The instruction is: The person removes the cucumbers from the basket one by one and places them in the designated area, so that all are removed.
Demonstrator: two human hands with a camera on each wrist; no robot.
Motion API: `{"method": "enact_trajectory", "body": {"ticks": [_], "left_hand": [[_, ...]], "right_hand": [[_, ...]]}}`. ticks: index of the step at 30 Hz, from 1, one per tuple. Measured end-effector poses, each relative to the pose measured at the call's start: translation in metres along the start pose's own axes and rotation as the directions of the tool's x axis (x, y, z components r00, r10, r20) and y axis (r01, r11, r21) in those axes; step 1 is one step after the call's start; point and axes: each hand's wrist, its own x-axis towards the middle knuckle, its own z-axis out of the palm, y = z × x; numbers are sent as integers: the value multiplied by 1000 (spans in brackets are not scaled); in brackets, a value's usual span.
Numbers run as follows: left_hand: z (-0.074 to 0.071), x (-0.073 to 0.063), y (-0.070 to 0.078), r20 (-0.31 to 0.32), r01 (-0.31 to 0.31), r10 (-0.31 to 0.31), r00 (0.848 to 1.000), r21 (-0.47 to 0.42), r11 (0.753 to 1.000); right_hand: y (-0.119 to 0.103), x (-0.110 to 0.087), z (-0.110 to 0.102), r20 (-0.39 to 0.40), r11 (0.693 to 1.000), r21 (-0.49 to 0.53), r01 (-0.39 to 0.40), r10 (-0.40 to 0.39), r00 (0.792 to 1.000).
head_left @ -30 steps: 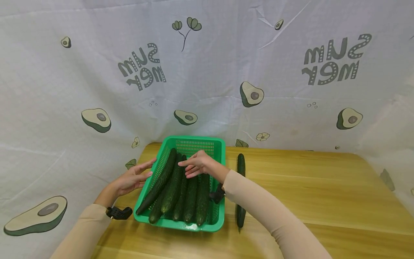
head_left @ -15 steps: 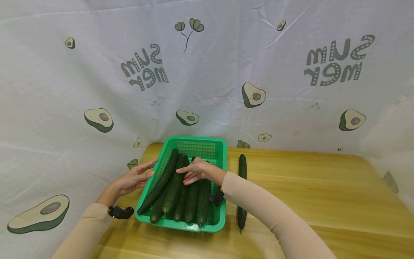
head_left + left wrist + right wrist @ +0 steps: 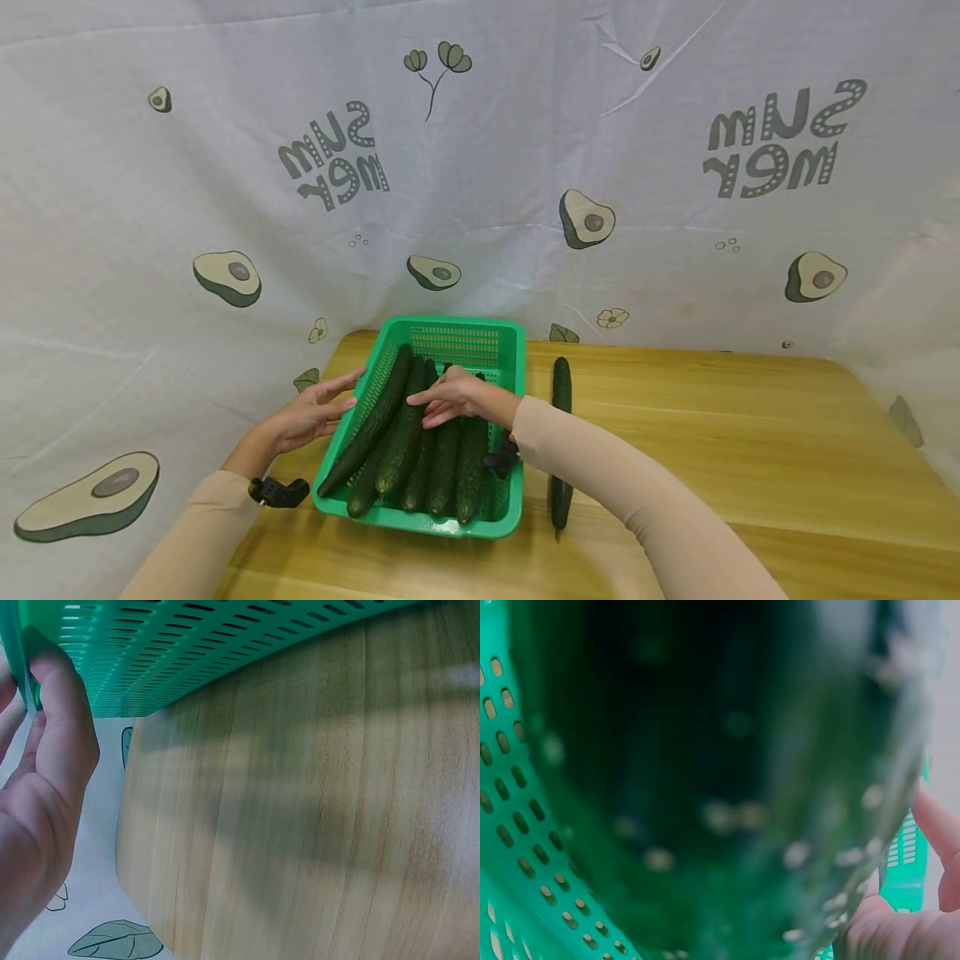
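Several dark green cucumbers lie lengthwise in a green plastic basket (image 3: 513, 508), seen in the head view. My left hand (image 3: 306, 419) grips the basket's left rim; in the left wrist view the fingers lie on both sides of that rim. Reaching over the cucumbers from the right, my right hand (image 3: 459, 396) has its fingertips by the upper part of one cucumber (image 3: 399, 454) near the middle. Its fingers are loosely spread, and whether they bear on that cucumber is hard to tell. A blurred cucumber (image 3: 727, 765) fills most of the right wrist view.
A single cucumber (image 3: 561, 387) lies on the wooden table (image 3: 712, 450) to the right of the basket, partly covered by the right sleeve (image 3: 600, 475). A white printed cloth (image 3: 495, 158) hangs behind the table and along its left side.
My right hand has come down and slightly left among the cucumbers. My left hand has stayed at the basket rim. The basket and cucumbers look unmoved.
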Motion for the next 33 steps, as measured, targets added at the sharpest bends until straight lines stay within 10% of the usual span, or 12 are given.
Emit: {"method": "enact_trajectory", "body": {"ticks": [33], "left_hand": [[0,0,1,8,-5,5,1000,2,1000]], "right_hand": [[-10,-1,6,-27,997,40,-59,60,998]]}}
